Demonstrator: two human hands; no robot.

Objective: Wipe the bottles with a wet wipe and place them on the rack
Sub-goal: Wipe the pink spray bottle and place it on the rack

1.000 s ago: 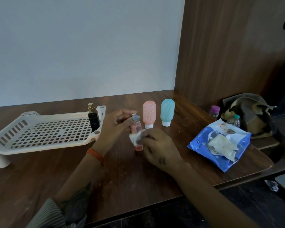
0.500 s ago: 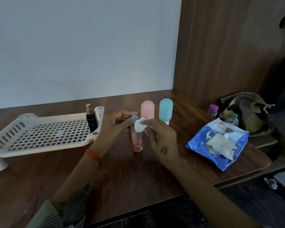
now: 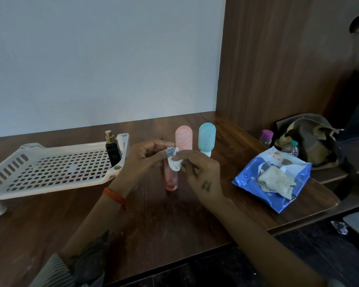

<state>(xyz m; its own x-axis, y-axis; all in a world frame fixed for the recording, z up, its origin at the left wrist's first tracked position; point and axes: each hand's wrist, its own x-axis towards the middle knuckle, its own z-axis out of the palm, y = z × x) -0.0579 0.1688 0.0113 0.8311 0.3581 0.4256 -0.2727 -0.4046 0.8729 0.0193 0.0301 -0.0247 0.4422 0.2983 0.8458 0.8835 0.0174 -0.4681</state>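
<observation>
Your bottles, wipe and rack

Your slim pink bottle [image 3: 170, 179] stands upright, white wipe [image 3: 175, 163] at its cap; pink tube [image 3: 184, 137] and teal tube [image 3: 206, 139] stand inverted behind; the black bottle [image 3: 112, 150] stands on the white rack [image 3: 56, 168].

Bare table [image 3: 153, 220] lies open toward the rack [image 3: 50, 172]; only the black bottle [image 3: 113, 150] occupies its right corner.

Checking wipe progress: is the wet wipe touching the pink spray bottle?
Touching. Head view: the wet wipe, pinched by the right hand, lies against the pink spray bottle near its top.
</observation>
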